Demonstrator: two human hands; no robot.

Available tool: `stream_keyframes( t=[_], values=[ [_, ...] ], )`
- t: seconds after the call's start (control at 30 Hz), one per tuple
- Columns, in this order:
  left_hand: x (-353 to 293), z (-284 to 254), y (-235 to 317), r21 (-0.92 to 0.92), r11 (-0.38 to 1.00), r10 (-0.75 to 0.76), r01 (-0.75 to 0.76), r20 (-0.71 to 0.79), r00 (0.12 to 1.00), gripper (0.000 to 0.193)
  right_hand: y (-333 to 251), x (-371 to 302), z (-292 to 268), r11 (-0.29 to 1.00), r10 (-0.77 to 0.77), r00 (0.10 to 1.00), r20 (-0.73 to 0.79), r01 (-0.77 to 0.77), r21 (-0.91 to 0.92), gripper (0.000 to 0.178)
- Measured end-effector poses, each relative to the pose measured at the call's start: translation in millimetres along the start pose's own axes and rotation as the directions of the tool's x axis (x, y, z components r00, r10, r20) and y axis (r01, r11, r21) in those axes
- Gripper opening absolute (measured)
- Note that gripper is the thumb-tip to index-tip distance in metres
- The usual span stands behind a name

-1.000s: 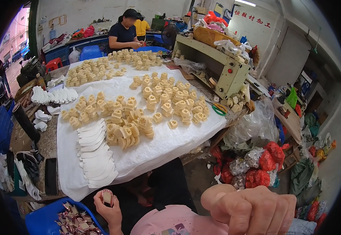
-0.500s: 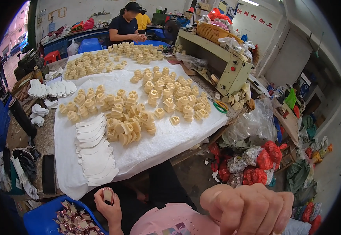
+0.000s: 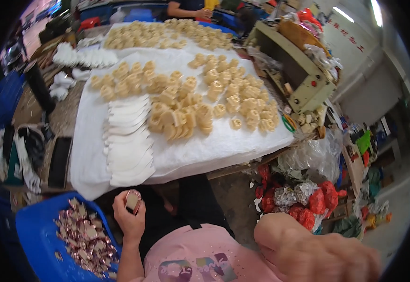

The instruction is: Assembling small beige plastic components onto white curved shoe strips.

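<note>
At the lower left, my left hand grips a small shiny pink piece with a flat beige face, held upright between thumb and fingers. Close to the camera at the lower right is my right hand, blurred by motion. Its fingers look curled, and their tips and anything in them are hidden. Beside my left forearm a blue tub holds many similar pink pieces. Just past my left hand, a row of overlapping white curved pieces lies on the white cloth over the table.
Clusters of cream moulded pieces cover much of the cloth. A pale green machine stands at the table's right, near green-handled scissors. Red and clear plastic bags lie on the floor at right. Another person works across the table.
The view has tilted down and shifted, showing more of the blue tub. My right hand has moved lower and to the right. My left hand still grips the pink piece, now turned slightly.
</note>
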State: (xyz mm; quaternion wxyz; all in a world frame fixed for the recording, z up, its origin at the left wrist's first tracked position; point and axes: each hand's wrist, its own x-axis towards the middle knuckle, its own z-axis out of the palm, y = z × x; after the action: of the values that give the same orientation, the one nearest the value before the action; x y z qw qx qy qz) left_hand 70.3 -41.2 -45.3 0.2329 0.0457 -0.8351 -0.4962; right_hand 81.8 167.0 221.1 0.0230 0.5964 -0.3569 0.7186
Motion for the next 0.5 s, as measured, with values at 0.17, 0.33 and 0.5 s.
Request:
stream_keyframes(
  t=[0.17, 0.33, 0.5],
  values=[
    [-3, -11, -11, 0.081, 0.996, -0.028, 0.034, -0.07, 0.997, 0.033, -14, -10, -34, 0.934, 0.003, 0.941, 0.337, -0.123, 0.336, 0.034],
    [-11, -65, -48, 0.384, 0.921, 0.066, 0.061, -0.309, 0.949, 0.034, 1, -23, -26, 0.955, 0.132, 0.989, 0.058, -0.143, 0.261, 0.022],
    [-39, -134, -96, 0.673, 0.633, 0.005, 0.383, -0.498, 0.867, 0.049, 82, -60, -52, 0.536, 0.454, 0.708, -0.541, -0.702, -0.469, 0.036]
  ],
)
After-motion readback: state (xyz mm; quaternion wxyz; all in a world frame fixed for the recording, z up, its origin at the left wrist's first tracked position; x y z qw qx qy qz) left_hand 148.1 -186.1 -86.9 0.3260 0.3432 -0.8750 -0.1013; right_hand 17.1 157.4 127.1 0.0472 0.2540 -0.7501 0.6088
